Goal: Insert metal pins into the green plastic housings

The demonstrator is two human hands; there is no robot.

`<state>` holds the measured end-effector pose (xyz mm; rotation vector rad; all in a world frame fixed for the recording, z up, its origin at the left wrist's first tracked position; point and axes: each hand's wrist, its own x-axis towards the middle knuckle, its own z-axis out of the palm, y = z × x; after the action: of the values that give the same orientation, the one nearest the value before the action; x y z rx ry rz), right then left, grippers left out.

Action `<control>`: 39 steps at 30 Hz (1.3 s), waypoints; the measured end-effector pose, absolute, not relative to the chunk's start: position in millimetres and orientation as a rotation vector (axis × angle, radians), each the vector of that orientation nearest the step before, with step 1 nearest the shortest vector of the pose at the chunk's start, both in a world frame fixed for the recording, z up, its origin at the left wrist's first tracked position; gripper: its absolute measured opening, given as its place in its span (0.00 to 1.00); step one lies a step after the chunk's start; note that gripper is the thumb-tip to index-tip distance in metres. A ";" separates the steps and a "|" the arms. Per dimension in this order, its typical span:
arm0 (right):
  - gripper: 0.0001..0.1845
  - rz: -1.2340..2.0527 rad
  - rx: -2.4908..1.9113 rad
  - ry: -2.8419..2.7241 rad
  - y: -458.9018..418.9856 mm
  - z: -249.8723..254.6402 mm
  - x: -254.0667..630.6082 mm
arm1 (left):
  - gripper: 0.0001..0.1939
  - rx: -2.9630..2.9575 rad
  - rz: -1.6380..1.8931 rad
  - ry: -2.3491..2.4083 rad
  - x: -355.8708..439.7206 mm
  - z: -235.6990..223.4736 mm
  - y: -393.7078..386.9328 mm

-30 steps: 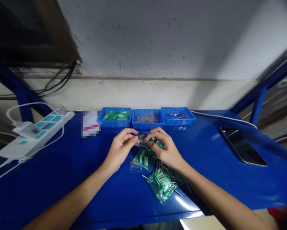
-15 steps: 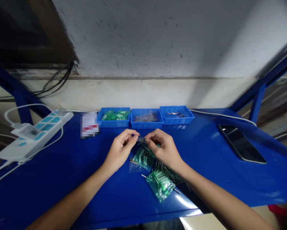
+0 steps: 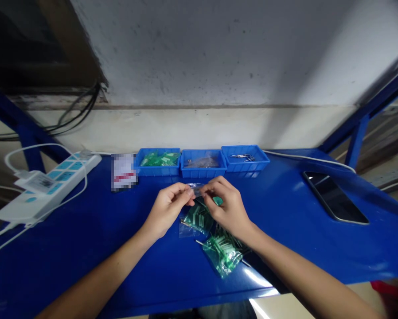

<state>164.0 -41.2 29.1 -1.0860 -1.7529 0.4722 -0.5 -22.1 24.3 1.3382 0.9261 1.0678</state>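
Between my hands is a small clear plastic bag (image 3: 195, 189). My left hand (image 3: 170, 204) pinches its left side, and the fingers of my right hand (image 3: 226, 201) close on its right side. Whatever the bag contains is too small to make out. Below my hands lies a green plastic packet (image 3: 199, 219) with white pieces in it, on top of another clear bag (image 3: 185, 229). Nearer to me rests a second green packet (image 3: 223, 257), across thin metal rods (image 3: 234, 241) that my right hand and forearm partly cover.
Three blue bins stand along the back: one with green packets (image 3: 159, 159), one with clear bags (image 3: 202, 161), one with metal pieces (image 3: 243, 157). A white power strip (image 3: 49, 190) with cables lies left, a phone (image 3: 335, 197) right. A blurred card (image 3: 123, 173) sits beside the bins.
The clear bag now shows more broadly between my fingers, its upper edge raised. My left fingers have shifted slightly; the packets and bins stay in place.
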 end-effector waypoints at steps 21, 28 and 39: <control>0.12 1.504 -0.997 -1.235 -32.1 36.4 165.5 | 0.09 1.845 1.148 1.053 2.5 17.7 -33.7; 0.04 0.886 -1.001 -1.601 -37.0 35.2 168.0 | 0.12 1.777 1.155 1.036 0.9 15.9 -27.2; 0.13 0.146 -0.902 -2.030 -38.4 24.9 172.2 | 0.17 1.064 0.822 0.857 0.3 18.0 -18.1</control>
<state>172.2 -38.4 24.9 -0.9022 -2.0301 0.1459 0.3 -18.1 18.0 1.0640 0.8571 0.8220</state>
